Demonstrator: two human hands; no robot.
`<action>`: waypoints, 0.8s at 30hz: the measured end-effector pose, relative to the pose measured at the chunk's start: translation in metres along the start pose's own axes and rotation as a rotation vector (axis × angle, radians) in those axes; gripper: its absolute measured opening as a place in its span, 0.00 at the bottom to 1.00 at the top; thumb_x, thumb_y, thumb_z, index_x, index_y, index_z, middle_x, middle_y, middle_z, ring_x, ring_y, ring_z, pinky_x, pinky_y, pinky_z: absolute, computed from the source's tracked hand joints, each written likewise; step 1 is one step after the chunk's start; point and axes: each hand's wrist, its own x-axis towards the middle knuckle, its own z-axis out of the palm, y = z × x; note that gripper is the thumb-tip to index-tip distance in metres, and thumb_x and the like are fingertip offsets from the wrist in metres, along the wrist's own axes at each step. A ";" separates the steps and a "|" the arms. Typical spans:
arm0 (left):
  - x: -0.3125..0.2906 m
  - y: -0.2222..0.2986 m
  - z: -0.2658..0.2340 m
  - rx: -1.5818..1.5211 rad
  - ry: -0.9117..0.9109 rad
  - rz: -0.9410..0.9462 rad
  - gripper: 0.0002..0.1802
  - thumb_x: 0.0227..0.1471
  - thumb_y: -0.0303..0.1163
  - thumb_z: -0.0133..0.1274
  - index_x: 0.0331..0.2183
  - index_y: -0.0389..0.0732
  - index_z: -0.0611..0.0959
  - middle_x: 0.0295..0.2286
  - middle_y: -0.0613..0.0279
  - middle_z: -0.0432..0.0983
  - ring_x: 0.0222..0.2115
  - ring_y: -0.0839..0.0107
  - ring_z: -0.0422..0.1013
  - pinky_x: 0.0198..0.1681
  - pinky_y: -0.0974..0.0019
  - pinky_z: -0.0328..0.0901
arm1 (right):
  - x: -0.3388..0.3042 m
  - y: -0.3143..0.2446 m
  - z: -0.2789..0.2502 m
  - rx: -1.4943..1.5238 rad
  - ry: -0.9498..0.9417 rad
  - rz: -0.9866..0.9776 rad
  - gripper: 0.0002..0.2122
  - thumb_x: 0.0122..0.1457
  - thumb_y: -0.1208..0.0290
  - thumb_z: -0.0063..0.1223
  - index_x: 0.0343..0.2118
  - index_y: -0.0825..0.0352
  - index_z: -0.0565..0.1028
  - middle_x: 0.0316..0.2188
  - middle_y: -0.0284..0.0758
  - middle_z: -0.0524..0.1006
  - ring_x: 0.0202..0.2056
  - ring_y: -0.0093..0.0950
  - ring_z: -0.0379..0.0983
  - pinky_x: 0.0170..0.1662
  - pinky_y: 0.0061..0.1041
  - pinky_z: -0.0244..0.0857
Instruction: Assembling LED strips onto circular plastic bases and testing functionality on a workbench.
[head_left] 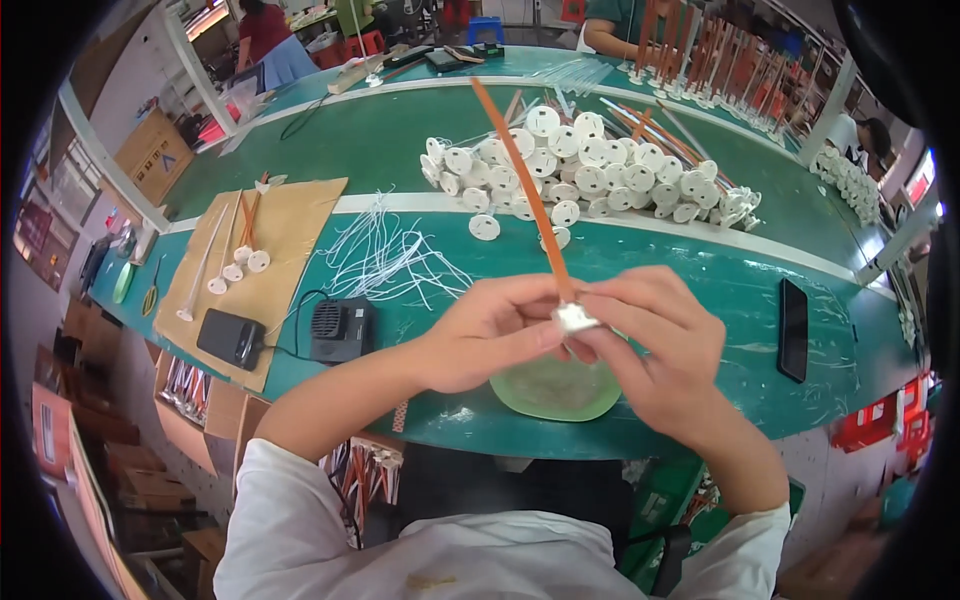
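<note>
Between my two hands, over a shallow green bowl (560, 402), stands a long orange-brown strip (527, 192), leaning to the left at its far end. Its near end sits in a small white fitting (576, 319). From the left, my left hand (490, 335) is closed with thumb and fingers around this fitting. My right hand (655, 340) pinches the fitting from the other side, near where the strip enters it. The fingertips partly hide the fitting, so its exact shape cannot be made out.
Beyond my hands lies a heap of white round-based sticks (610, 175). White ties (385, 255), a small black fan (341, 328), a black power bank (231, 338) and cardboard (190, 270) lie left. Right is a black phone (793, 330). People work farther back.
</note>
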 end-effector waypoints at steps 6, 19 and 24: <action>-0.004 -0.020 -0.023 0.059 0.203 0.101 0.22 0.52 0.18 0.59 0.50 0.32 0.75 0.46 0.54 0.76 0.48 0.68 0.73 0.54 0.63 0.68 | -0.007 0.021 0.032 0.084 0.032 -0.026 0.14 0.43 0.85 0.65 0.35 0.70 0.81 0.35 0.38 0.80 0.32 0.33 0.77 0.32 0.26 0.70; -0.012 -0.035 -0.029 -0.028 0.266 -0.096 0.21 0.55 0.21 0.55 0.51 0.27 0.73 0.45 0.46 0.77 0.47 0.61 0.75 0.54 0.55 0.69 | -0.027 0.035 0.035 0.225 0.018 0.042 0.11 0.45 0.84 0.66 0.33 0.69 0.80 0.32 0.40 0.82 0.29 0.33 0.80 0.30 0.24 0.73; -0.018 -0.042 -0.035 -0.006 0.254 -0.067 0.18 0.56 0.19 0.54 0.49 0.28 0.75 0.44 0.48 0.78 0.46 0.63 0.76 0.52 0.59 0.70 | -0.029 0.033 0.038 0.262 0.002 0.060 0.09 0.47 0.83 0.65 0.33 0.69 0.81 0.33 0.40 0.82 0.30 0.32 0.80 0.32 0.25 0.73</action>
